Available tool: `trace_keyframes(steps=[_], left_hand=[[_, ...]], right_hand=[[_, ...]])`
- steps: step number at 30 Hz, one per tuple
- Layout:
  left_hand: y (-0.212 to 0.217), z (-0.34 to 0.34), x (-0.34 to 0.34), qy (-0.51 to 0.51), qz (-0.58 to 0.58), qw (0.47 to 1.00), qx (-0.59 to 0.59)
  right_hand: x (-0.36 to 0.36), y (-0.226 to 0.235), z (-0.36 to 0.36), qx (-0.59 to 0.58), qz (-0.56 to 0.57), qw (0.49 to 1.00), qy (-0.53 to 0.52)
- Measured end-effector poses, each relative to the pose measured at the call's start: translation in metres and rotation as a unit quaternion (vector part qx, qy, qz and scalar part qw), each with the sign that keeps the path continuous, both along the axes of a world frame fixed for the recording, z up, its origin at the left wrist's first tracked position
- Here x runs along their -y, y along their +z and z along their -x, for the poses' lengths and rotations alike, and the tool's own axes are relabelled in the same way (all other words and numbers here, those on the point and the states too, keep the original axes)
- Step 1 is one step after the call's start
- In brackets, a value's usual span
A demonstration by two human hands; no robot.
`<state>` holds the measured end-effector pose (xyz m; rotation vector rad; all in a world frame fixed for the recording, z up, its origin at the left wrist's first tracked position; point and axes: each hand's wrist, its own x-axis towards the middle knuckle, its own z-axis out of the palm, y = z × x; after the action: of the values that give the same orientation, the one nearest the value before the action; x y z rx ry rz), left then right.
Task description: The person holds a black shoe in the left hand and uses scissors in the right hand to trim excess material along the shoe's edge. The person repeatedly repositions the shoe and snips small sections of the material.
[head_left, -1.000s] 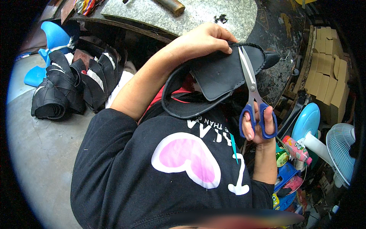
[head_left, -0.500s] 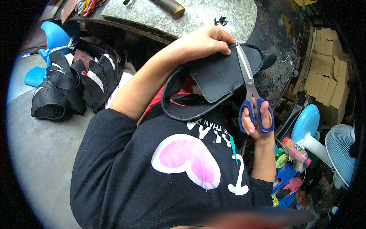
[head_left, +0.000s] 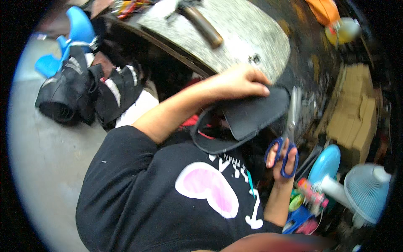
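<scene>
A black leather shoe upper [head_left: 258, 111] with a stitched edge and an open looped strap lies in front of my chest. My left hand [head_left: 241, 82] is closed on its far edge, thumb and fingers pinching it. To the right of the upper, my right hand [head_left: 284, 161] holds a pair of scissors [head_left: 291, 119], fingers through the dark blue handle loops. Their silver blades point away from me, just beside the upper's right end; motion blurs them, and they look nearly together.
A grey stone slab [head_left: 239, 29] on the dark bench bears a wooden-handled tool [head_left: 203, 26] and small black scraps [head_left: 254, 59]. Bundled black pieces [head_left: 67, 94] lie at left by a blue plastic object [head_left: 79, 25]. At right are cardboard boxes [head_left: 350, 117] and a fan [head_left: 369, 193].
The scissors have come away from the upper's edge by my left fingertips to its right side. My left hand keeps its hold. The whole view has shifted and tilted.
</scene>
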<state>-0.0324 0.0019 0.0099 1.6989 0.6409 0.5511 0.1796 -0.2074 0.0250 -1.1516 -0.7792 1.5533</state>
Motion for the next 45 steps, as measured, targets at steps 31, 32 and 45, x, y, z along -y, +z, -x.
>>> trace_keyframes(steps=[31, 32, 45], left_hand=[[0.009, -0.010, 0.008, 0.099, -0.046, 0.994, 0.025], [0.007, -0.010, 0.010, 0.115, -0.009, 0.993, 0.015], [0.006, -0.017, 0.007, 0.021, -0.121, 0.992, -0.009]], right_hand=[[-0.107, 0.006, 0.005, 0.214, -0.133, 0.951, -0.178], [-0.105, 0.005, 0.000, 0.222, -0.158, 0.938, -0.214], [-0.113, 0.006, 0.010, 0.205, -0.139, 0.950, -0.191]])
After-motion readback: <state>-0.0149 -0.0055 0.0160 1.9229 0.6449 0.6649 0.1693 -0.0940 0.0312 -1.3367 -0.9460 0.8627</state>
